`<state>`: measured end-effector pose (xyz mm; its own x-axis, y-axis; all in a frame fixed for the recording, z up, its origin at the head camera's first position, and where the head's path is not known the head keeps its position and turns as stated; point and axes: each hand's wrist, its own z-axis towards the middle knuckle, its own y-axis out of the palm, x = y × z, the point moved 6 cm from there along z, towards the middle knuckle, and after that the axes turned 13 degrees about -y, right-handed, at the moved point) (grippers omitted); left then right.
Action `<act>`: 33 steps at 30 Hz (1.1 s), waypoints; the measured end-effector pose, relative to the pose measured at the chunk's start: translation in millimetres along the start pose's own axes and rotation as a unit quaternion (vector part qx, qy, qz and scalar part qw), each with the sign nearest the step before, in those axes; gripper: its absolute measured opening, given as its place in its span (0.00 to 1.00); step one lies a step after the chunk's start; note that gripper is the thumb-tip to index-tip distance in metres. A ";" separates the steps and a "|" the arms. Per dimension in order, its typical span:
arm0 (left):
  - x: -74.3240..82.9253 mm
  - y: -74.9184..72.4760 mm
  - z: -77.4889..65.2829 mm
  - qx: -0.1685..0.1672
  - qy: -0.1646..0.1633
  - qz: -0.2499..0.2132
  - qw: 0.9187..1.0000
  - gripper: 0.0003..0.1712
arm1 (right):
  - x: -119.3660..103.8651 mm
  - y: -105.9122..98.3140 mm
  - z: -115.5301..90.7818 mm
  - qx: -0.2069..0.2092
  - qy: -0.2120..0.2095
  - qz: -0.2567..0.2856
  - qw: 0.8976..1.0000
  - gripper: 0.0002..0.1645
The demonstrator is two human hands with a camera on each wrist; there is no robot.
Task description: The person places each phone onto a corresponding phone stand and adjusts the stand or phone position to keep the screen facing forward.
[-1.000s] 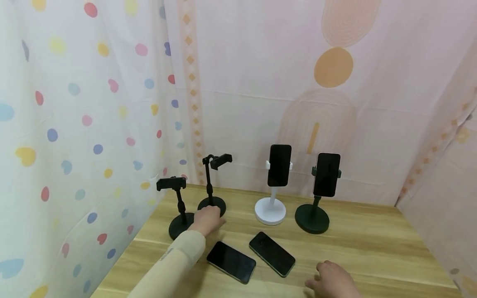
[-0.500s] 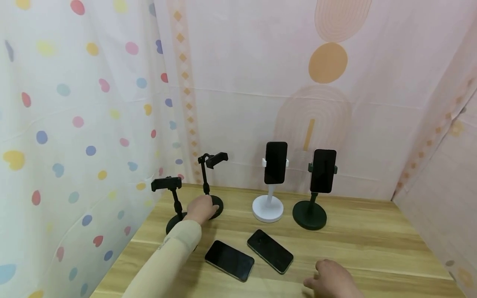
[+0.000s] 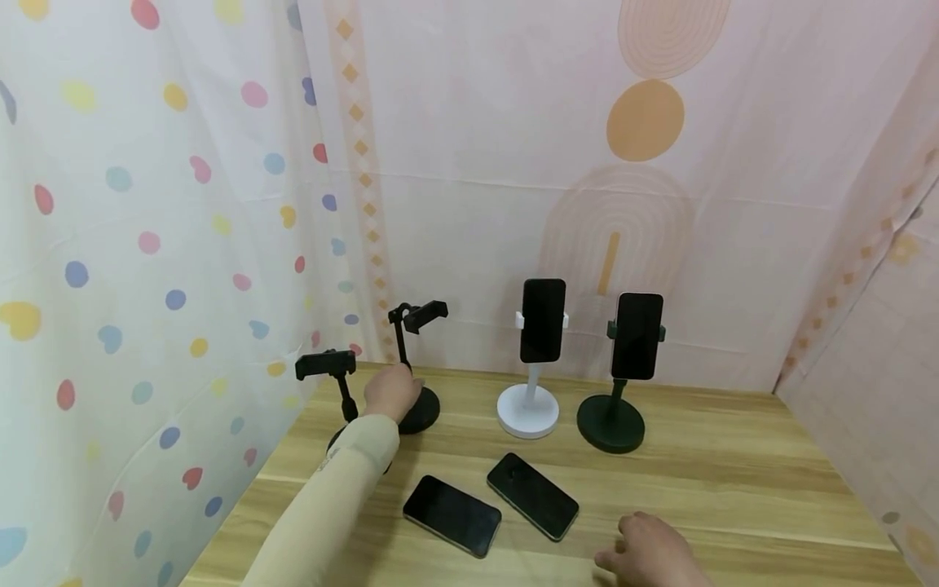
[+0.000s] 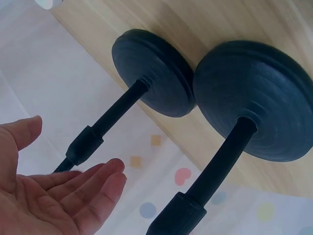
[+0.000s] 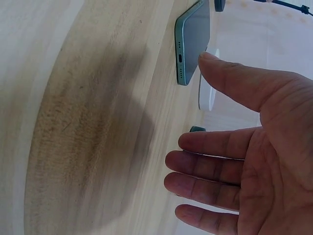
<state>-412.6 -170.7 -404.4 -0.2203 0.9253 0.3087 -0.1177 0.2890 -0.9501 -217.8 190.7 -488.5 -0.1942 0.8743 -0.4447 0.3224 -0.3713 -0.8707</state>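
Observation:
My left hand [image 3: 391, 393] is at the pole of the rear black phone stand [image 3: 420, 412], whose holder is turned sideways. In the left wrist view the thumb and fingers are spread apart on either side of the lower end of that pole [image 4: 120, 110]; no grip shows. Close by, the front black phone stand [image 3: 326, 364] is partly hidden behind the hand and sleeve. My right hand [image 3: 653, 551] hovers at the front right of the table, fingers extended and palm bare in the right wrist view. Nearest to it lies a black-screened smartphone [image 3: 533, 496].
Another smartphone [image 3: 452, 515] lies beside the first. At the back, a white phone stand [image 3: 528, 410] and a dark green phone stand [image 3: 610, 423] each hold a phone upright. A dotted curtain [image 3: 183, 244] hangs along the table's left edge.
My left hand has moved forward and up, from near the black stands' bases to the rear stand's pole. The right hand stays almost still, and the head view has shifted slightly.

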 end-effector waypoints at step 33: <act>-1.1 1.9 32.1 0.014 -0.011 -0.170 0.985 0.17 | -2.5 2.7 -0.9 0.002 0.019 0.000 1.000 0.27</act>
<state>-443.7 -179.0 -405.2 -0.1847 0.7708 0.6097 -0.2157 0.5734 -0.7903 -215.6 187.8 -489.6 -0.1599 0.8856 -0.4360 0.3191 -0.3716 -0.8718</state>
